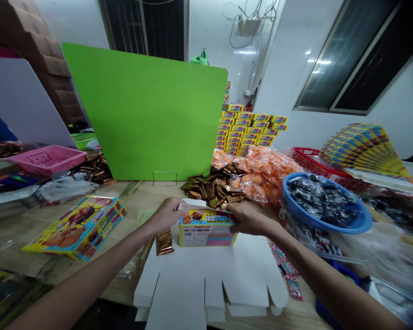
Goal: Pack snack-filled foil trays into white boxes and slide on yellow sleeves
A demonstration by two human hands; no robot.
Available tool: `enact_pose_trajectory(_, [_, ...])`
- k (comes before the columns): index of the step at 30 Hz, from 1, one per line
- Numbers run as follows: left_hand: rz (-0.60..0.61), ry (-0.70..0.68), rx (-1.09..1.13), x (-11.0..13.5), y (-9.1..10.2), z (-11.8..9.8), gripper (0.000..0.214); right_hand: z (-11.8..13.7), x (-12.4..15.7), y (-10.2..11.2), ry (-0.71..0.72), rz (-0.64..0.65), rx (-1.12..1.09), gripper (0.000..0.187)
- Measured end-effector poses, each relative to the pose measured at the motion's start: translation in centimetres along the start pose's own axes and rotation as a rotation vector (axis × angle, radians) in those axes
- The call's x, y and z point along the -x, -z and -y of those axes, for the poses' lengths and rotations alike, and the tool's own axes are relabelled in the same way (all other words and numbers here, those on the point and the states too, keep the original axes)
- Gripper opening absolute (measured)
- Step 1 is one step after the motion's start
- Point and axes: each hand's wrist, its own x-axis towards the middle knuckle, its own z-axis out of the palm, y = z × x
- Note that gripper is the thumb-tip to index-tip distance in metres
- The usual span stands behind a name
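Observation:
A small yellow and blue printed carton [208, 233] stands on a stack of flat white cardboard blanks [209, 270], its white top flap partly raised. The fingers of my left hand [168, 213] are closed on the flap at the carton's upper left corner. At the other end, my right hand [249, 219] grips the upper right corner. A brown-gold foil packet [164, 242] lies on the blanks, left of the carton. What is inside the carton is hidden from this angle.
Two printed cartons [75, 224] lie to the left. Behind the carton are foil packets [213, 188], bagged orange pieces [265, 169] and a green board [147, 114]. On the right stands a blue basin [361, 220] of black packets. Stacked cartons [244, 130] rise at the back.

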Motion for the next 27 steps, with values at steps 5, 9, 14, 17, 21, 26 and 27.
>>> enact_pose_trajectory(5, [-0.064, -0.091, -0.508, 3.5, -1.4, 0.2, 0.043, -0.5, 0.9, -3.4, 0.024, -0.158, 0.052, 0.048])
enact_pose_trajectory(9, [-0.060, -0.315, -0.824, 4.4, -2.1, -0.1, 0.065, -0.6, 0.9, -5.7, 0.018, -0.233, 0.029, 0.073])
enact_pose_trajectory(14, [0.165, -0.525, -0.767, 0.4, -4.0, -1.0, 0.055, 1.4, 2.2, -6.9, -0.090, -0.412, -0.149, 0.084])
enact_pose_trajectory(17, [0.252, -0.532, -0.644, -2.1, -4.7, -0.7, 0.050, 2.0, 6.1, -8.8, -0.168, -0.622, -0.414, 0.078])
enact_pose_trajectory(21, [0.215, -0.538, -0.505, -4.3, -4.7, 1.5, 0.041, 0.6, 15.5, -11.7, -0.580, -1.052, -0.467, 0.017])
enact_pose_trajectory(26, [0.200, -0.591, -0.452, -4.7, -4.7, 2.9, 0.037, -2.7, 26.0, -14.1, -1.214, -1.191, -0.360, 0.026])
enact_pose_trajectory(27, [0.190, -0.588, -0.456, -4.6, -4.7, 2.7, 0.038, -3.5, 26.7, -14.5, -1.245, -1.155, -0.401, 0.030])
